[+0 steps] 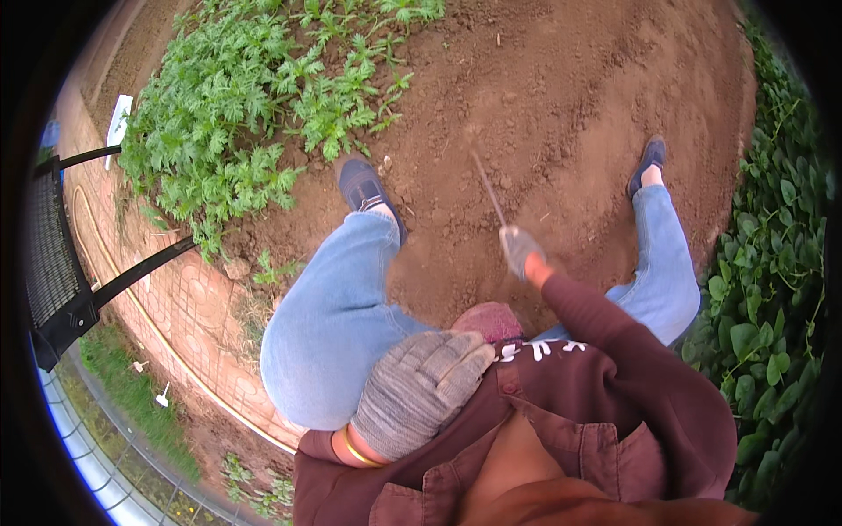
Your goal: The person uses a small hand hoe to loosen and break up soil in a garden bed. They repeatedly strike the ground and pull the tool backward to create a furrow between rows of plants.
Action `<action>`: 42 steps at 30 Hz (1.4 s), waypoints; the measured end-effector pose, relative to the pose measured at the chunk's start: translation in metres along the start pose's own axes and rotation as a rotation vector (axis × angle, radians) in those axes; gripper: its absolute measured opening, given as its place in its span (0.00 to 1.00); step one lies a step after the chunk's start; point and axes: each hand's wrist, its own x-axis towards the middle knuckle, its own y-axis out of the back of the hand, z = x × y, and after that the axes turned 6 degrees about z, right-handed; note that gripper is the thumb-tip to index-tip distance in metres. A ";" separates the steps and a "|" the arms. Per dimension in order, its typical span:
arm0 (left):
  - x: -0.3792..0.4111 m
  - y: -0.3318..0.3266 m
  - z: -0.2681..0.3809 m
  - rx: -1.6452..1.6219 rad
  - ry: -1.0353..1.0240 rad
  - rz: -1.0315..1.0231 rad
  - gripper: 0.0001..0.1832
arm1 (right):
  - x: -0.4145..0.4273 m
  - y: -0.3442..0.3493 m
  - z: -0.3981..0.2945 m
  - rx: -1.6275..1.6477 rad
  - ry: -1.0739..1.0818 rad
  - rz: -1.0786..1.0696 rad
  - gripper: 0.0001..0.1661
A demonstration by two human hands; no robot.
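My right hand (521, 251), in a light grey work glove, grips one end of a thin brown rod (490, 187). The rod slants away from me, and its far end meets the loose brown soil (447, 197) between my feet. My left hand (424, 388), in a grey knitted glove, lies back-up across my lap against the hem of my maroon jacket (631, 394). Its palm is hidden, so anything under it cannot be seen. Beyond its fingertips a dark pink rounded thing (487, 320) shows between my thighs.
Leafy green plants (217, 112) grow beyond my left shoe (365, 187). Broad-leaved vines (756, 342) border the right side, past my right shoe (648, 161). At left, a yellow hose (158, 335) crosses a patterned brick path (197, 289), near a black mesh panel with straps (56, 243).
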 end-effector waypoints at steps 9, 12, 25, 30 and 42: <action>0.005 -0.002 -0.007 -0.036 0.027 0.016 0.20 | 0.080 0.044 -0.007 0.444 -0.438 0.170 0.25; 0.002 0.000 -0.006 -0.005 0.029 0.024 0.19 | 0.141 0.095 -0.048 0.756 -0.600 0.175 0.21; 0.001 -0.001 -0.007 -0.069 0.003 -0.011 0.20 | 0.075 0.014 -0.015 0.139 -0.208 0.212 0.28; -0.008 0.002 -0.001 -0.063 -0.006 0.032 0.20 | -0.045 -0.014 -0.049 0.084 0.016 -0.130 0.28; -0.016 -0.008 0.018 0.124 0.017 -0.042 0.21 | -0.064 0.060 -0.053 0.306 -0.094 0.153 0.24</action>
